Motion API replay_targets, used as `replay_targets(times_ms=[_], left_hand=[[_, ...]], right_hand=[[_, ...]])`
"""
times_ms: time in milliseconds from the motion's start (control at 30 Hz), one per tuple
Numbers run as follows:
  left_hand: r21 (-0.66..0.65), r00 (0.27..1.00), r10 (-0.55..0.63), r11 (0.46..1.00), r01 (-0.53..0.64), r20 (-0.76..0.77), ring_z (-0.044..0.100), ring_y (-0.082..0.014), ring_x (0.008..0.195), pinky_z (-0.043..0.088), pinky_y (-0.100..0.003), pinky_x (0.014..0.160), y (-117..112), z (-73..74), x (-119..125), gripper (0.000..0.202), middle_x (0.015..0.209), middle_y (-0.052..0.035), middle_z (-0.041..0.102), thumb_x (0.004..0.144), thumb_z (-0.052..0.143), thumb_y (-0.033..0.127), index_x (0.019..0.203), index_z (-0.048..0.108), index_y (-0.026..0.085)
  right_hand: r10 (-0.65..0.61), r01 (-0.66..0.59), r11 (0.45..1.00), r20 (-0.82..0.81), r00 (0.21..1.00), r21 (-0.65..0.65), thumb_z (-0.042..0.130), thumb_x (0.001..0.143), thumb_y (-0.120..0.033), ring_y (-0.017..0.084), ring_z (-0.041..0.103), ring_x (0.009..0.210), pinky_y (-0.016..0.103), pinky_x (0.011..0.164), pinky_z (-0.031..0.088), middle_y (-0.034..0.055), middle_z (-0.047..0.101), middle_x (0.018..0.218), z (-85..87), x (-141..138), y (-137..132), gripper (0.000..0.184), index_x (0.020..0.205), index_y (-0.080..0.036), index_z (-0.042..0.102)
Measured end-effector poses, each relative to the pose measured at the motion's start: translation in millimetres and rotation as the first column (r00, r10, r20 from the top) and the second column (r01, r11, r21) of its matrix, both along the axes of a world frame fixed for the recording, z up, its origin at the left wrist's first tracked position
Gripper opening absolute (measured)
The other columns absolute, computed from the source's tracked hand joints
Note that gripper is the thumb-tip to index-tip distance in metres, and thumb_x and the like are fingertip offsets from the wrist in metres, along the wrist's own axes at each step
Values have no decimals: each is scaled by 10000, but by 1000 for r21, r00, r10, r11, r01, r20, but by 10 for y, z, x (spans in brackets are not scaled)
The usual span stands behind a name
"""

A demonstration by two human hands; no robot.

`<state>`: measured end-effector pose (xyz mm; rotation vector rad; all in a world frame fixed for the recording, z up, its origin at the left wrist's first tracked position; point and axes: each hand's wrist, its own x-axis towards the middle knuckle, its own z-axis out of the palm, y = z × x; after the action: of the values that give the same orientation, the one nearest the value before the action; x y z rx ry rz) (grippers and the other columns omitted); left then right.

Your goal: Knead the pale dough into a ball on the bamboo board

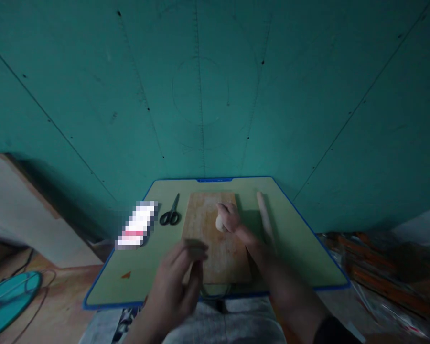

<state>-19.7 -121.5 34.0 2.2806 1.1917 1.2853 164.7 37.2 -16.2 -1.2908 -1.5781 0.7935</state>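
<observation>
My right hand [230, 217] reaches over a wooden cutting board [208, 229] and is closed round a small pale lump of dough [220, 223] that rests on the board. My left hand [179, 277] hovers above the board's near edge, blurred by motion, with its fingers bent; I cannot make out whether it holds anything. The board lies in the middle of a small pale green table [301, 248] with a blue rim.
A wooden rolling pin [265, 220] lies to the right of the board. Black-handled scissors [171, 213] and a pixelated white-and-pink packet [138, 224] lie to its left. A teal wall stands right behind the table. Clutter covers the floor at right; a teal object [7, 298] sits at lower left.
</observation>
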Motion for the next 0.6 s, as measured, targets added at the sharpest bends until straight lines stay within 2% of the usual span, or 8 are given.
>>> replay_targets(times_ms=[67,133,200,267,433,600], left_hand=[[-49,996,-8,999,4,-91,636,-221,1077,561,-359,851,330,-186,97,228,1219,-134,625,951,425,200,1062,623,192],[-94,980,17,995,-36,-198,604,-263,1164,555,-410,899,523,-407,185,285,1318,-168,570,943,423,226,1168,591,176],[-89,952,45,993,-75,-302,560,-284,1231,505,-464,996,570,-601,249,329,1340,-155,564,944,435,252,1241,559,183],[-49,925,93,992,-120,-369,525,-316,1272,450,-524,1053,525,-727,287,368,1340,-167,568,940,452,278,1280,528,159],[-30,899,110,990,-135,-424,483,-339,1315,419,-552,1072,396,-790,340,404,1354,-188,558,928,469,272,1308,500,140],[-113,934,122,979,-169,-335,464,-330,1331,390,-558,1090,351,-744,388,376,1362,-161,558,895,493,243,1261,535,164]], right_hand=[[-13,13,1000,-9,1000,13,414,802,-454,145,403,528,305,542,246,-27,386,477,20,9,-20,394,473,-240,383],[-23,23,999,-28,999,24,419,800,-494,149,403,530,310,544,252,-29,376,474,38,22,-49,416,470,-245,374],[-34,35,999,-59,998,24,425,782,-543,148,385,525,309,538,249,-36,350,474,47,33,-79,432,472,-250,359],[-52,54,998,-101,994,12,421,760,-584,143,356,518,302,528,247,-42,318,477,43,41,-102,442,477,-255,337],[-77,68,996,-213,974,-50,413,712,-612,134,318,514,281,504,271,-48,286,494,0,68,-117,435,487,-259,291],[-58,25,993,-280,958,-118,455,653,-569,128,317,494,279,487,276,-54,302,480,-10,95,-133,382,464,-258,338]])
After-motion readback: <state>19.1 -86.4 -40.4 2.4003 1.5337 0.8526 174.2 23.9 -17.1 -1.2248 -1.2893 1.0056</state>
